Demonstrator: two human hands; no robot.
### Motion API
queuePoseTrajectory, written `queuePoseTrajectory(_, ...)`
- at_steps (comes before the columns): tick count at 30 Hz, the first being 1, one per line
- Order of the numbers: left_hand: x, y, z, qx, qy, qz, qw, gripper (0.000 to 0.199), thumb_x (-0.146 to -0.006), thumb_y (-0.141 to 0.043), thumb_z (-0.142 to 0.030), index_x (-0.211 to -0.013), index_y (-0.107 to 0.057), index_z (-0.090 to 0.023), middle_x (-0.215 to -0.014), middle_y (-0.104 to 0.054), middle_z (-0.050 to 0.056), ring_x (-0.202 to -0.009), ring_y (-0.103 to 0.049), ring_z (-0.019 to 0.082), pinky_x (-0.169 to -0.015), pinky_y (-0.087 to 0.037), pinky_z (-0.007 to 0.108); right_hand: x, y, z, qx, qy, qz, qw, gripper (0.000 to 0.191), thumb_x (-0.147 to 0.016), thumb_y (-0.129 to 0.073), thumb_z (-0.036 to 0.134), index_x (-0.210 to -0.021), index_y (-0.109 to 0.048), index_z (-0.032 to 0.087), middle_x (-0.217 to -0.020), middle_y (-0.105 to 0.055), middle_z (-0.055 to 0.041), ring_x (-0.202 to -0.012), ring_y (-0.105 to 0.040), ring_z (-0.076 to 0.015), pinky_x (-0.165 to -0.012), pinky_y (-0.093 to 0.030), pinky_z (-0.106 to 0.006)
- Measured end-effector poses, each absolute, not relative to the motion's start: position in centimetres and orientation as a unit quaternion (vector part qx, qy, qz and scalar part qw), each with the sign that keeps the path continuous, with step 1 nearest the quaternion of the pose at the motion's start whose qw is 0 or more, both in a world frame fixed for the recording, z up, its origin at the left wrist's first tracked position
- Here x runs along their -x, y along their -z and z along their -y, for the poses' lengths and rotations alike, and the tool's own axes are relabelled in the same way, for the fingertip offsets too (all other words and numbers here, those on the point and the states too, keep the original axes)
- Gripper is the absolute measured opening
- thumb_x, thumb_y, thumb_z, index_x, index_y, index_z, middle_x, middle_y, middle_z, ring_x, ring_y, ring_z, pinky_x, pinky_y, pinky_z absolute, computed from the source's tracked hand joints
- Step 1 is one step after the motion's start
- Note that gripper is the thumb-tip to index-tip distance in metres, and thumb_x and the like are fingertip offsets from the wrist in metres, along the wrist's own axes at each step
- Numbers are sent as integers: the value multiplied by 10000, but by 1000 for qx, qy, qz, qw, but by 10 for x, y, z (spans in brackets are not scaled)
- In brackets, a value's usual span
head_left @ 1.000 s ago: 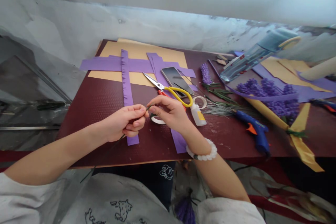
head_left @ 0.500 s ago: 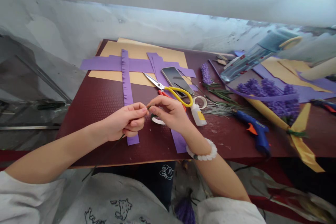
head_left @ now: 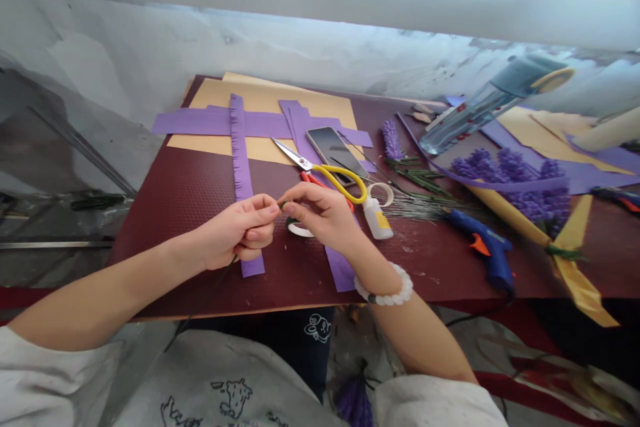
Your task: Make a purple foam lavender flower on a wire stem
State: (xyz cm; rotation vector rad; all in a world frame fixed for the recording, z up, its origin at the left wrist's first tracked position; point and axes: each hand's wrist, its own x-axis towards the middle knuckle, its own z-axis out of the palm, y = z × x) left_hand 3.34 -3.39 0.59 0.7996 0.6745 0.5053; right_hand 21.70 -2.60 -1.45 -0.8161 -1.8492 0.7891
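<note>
My left hand (head_left: 245,230) is closed around a thin dark green stem (head_left: 175,335), which slants from under the fingers down past the table edge toward my lap. My right hand (head_left: 317,213), with a white bead bracelet (head_left: 393,285) on its wrist, pinches at the stem's upper end, fingertips touching those of the left. A small green bit shows between the fingertips; its exact shape is too small to tell. Under the left hand lies a fringed purple paper strip (head_left: 239,147). Scissors (head_left: 333,170) with yellow and red handles lie just beyond the right hand.
Right of my hands are a glue bottle (head_left: 379,219), a phone (head_left: 335,149), wires (head_left: 420,207) and a blue glue gun (head_left: 487,250). A tilted water bottle (head_left: 475,113) stands behind a wrapped purple flower bouquet (head_left: 537,193). Tan sheets (head_left: 200,140) lie at the back left.
The stem's lower end has swung slightly right and up. Both hands keep nearly the same place and grip.
</note>
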Motion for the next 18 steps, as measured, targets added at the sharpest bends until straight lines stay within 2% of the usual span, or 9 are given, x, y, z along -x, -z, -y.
queuePoseTrajectory(6, -33, -4, 33, -379, -236, -300, 843, 215, -943, -397, -240, -757, -480, -169, -437, -359, -80, -372, -106, 30, -302, -184, 81, -217, 13, 27, 338, -331, 752, 459, 47, -841, -613, 168, -851, -656, 184, -816, -693, -23, -745, -634, -118, -679, -507, -245)
queuePoseTrajectory(10, -35, -5, 34, -373, -234, -308, 844, 253, -946, -360, -254, -737, -476, -170, -406, -328, -78, -374, -103, 41, -294, -179, 88, -218, 13, 27, 334, -330, 751, 465, 48, -842, -613, 176, -852, -659, 186, -810, -693, -22, -745, -634, -118, -677, -508, -241)
queuePoseTrajectory(18, -34, -4, 34, -370, -241, -301, 845, 183, -925, -450, -263, -754, -442, -200, -408, -308, -96, -374, -107, 46, -287, -176, 79, -217, 14, 27, 338, -320, 755, 461, 51, -841, -605, 170, -827, -650, 189, -791, -687, -20, -725, -627, -119, -671, -509, -243)
